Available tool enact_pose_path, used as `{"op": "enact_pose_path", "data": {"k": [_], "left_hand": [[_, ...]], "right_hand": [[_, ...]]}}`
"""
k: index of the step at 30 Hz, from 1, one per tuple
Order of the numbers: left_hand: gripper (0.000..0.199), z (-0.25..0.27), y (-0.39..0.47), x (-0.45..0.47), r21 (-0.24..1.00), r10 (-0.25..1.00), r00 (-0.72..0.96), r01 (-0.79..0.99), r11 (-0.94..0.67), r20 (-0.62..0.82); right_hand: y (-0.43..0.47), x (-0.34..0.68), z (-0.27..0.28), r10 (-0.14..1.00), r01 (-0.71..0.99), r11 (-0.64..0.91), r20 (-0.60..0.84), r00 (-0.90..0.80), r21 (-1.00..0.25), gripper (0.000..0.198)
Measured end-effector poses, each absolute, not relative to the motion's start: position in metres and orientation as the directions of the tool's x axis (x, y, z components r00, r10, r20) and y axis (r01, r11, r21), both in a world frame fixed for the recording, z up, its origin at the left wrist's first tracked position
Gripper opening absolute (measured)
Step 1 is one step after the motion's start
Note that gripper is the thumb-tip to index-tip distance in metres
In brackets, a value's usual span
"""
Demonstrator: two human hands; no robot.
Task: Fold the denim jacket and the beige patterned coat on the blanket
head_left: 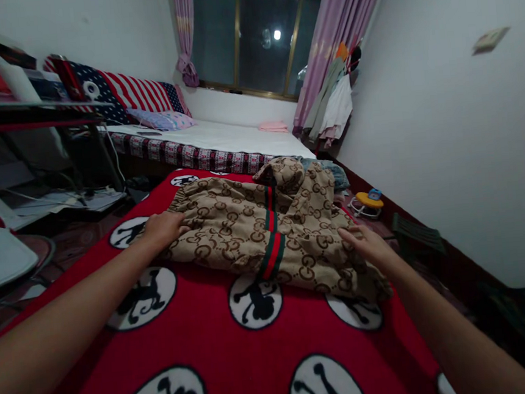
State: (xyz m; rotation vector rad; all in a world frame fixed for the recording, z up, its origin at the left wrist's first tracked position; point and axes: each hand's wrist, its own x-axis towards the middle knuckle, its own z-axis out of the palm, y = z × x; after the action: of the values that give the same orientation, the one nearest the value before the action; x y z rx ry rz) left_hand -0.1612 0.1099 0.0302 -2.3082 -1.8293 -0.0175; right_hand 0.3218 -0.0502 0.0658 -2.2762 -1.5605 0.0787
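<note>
A beige hooded jacket point(228, 224) with a brown letter pattern and a green-red-green stripe lies spread on a red blanket point(226, 359), its hood toward the far side. At the jacket's left end, my left hand point(164, 229) is closed on the cloth near the gathered edge. On the right part, my right hand point(368, 244) has its fingers closed on the fabric; some fingertips are hidden. Folded blue denim point(336, 175) lies behind the jacket, partly covered by it.
Beyond the blanket stands a bed point(230, 137) with a patterned pillow point(164, 120). A cluttered desk point(34, 109) and a white chair point(1, 259) are on the left. On the right are a yellow stool point(368, 200), a dark green folding stool point(417, 232) and hanging clothes point(337, 104).
</note>
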Motion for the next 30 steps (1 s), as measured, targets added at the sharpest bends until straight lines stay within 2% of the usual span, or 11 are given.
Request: {"op": "enact_pose_path", "data": {"k": [2,7,11,13,15,18,20,22,24,27,30], "left_hand": [[0.033,0.033,0.108,-0.161,-0.167,0.962,0.243,0.961,-0.221,0.124],[0.034,0.032,0.104,-0.161,-0.159,0.957,0.260,0.958,-0.239,0.131],[0.039,0.030,0.106,-0.170,-0.071,0.957,0.257,0.966,-0.250,0.134],[0.043,0.031,0.111,-0.177,-0.023,0.962,0.247,0.969,-0.246,0.116],[0.046,0.034,0.117,-0.183,0.018,0.970,0.226,0.973,-0.229,0.093],[0.047,0.039,0.125,-0.190,0.073,0.980,0.187,0.979,-0.192,0.063],[0.048,0.038,0.128,-0.192,0.118,0.985,0.166,0.978,-0.170,0.046],[0.048,0.036,0.130,-0.193,0.170,0.988,0.147,0.974,-0.153,0.044],[0.048,0.031,0.131,-0.195,0.217,0.988,0.136,0.965,-0.147,0.068],[0.049,0.025,0.133,-0.196,0.239,0.984,0.154,0.956,-0.171,0.087],[0.050,0.021,0.135,-0.196,0.228,0.985,0.149,0.960,-0.166,0.089]], "right_hand": [[-0.026,0.311,0.073,0.896,0.860,-0.355,0.127,0.424,-0.366,0.068],[0.014,0.279,0.058,0.861,0.846,-0.496,0.020,0.509,-0.195,0.082],[0.017,0.266,0.053,0.898,0.892,-0.432,0.026,0.439,-0.131,0.043],[0.018,0.267,0.067,0.913,0.917,-0.373,0.121,0.390,-0.138,0.028],[0.025,0.274,0.089,0.865,0.927,-0.335,0.334,0.374,-0.169,0.027],[0.045,0.288,0.123,0.652,0.910,-0.316,0.635,0.415,-0.269,0.030],[0.058,0.293,0.131,0.570,0.890,-0.325,0.685,0.453,-0.319,0.032],[0.068,0.292,0.121,0.579,0.889,-0.337,0.676,0.455,-0.309,0.032],[0.073,0.287,0.096,0.647,0.900,-0.355,0.629,0.432,-0.253,0.033],[0.078,0.282,0.048,0.788,0.898,-0.419,0.439,0.432,-0.133,0.035],[0.086,0.284,0.018,0.841,0.881,-0.469,0.273,0.468,-0.065,0.031]]}}
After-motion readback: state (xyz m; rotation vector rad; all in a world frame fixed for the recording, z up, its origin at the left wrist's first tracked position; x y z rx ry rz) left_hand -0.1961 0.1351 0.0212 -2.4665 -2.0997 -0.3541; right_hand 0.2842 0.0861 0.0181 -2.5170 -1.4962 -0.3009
